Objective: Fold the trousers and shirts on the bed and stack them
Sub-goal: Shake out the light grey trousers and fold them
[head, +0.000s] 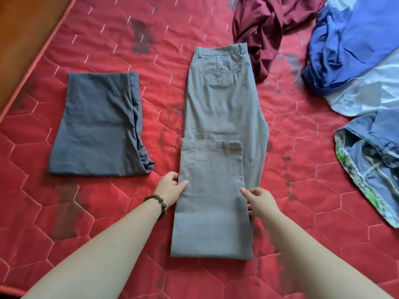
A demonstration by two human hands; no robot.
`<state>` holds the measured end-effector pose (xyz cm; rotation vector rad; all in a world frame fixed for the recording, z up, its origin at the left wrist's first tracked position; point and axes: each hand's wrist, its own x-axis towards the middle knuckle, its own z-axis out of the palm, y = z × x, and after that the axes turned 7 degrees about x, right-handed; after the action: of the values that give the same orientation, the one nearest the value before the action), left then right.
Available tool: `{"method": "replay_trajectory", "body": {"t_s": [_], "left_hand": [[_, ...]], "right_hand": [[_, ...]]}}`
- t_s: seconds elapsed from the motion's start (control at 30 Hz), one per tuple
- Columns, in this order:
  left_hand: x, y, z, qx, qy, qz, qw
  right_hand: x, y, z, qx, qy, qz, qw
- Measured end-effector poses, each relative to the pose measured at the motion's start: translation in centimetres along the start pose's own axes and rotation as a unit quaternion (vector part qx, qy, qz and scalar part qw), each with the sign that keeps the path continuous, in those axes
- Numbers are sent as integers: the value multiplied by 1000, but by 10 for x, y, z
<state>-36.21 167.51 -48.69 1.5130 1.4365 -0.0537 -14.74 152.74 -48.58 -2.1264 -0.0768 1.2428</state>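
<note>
Two hands, left hand (171, 187) and right hand (260, 201), are gripping the half-folded grey trousers (218, 169) beside one folded dark pair (99, 128) and perhaps four loose garments (349, 50).

A bedroom in a home: the whole surface is a bare red quilted mattress (103, 35) with stitched hexagons, dark stains and a piped edge, beside a brown wooden surface (28, 29) at the far left corner. Household laundry lies on it: folded dark grey trousers (97, 126), a crumpled maroon garment (263, 29) and blue shirts (349, 46) heaped toward the far right edge
</note>
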Motion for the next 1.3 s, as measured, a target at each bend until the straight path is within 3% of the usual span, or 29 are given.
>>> {"method": "replay_trajectory", "body": {"t_s": [0.17, 0.3, 0.47, 0.6, 0.7, 0.77, 0.87, 0.93, 1.0, 1.07, 1.17, 1.3], "left_hand": [[11, 9, -1, 46, 13, 4, 999], [17, 18, 2, 1, 14, 31, 999], [22, 27, 16, 24, 85, 7, 996], [35, 40, 16, 8, 132, -3, 991], [43, 47, 12, 18, 123, 5, 992], [40, 50, 10, 31, 159, 22, 987], [32, 56, 20, 186, 281, 203, 919], [34, 63, 37, 279, 207, 289, 892], [43, 63, 56, 407, 111, 293, 858], [56, 53, 62, 501, 86, 276, 816], [65, 32, 52, 524, 112, 231, 812], [52, 17, 44, 538, 141, 198, 807]], "right_hand": [[7, -20, 5, -47, -8, -63, 997], [9, -24, 9, -63, 65, -130, 987], [15, -18, 8, -111, 40, -86, 989], [25, -33, 5, -67, 45, -137, 987], [29, -41, 4, -74, 31, -149, 986], [25, -43, 7, -94, 69, -171, 978], [19, -46, 20, -182, 175, -328, 910], [20, -53, 40, -250, 139, -431, 856], [30, -58, 60, -342, 44, -466, 815], [44, -54, 69, -430, -18, -449, 783], [62, -34, 54, -480, 30, -427, 766], [52, -5, 35, -466, 118, -363, 798]]}}
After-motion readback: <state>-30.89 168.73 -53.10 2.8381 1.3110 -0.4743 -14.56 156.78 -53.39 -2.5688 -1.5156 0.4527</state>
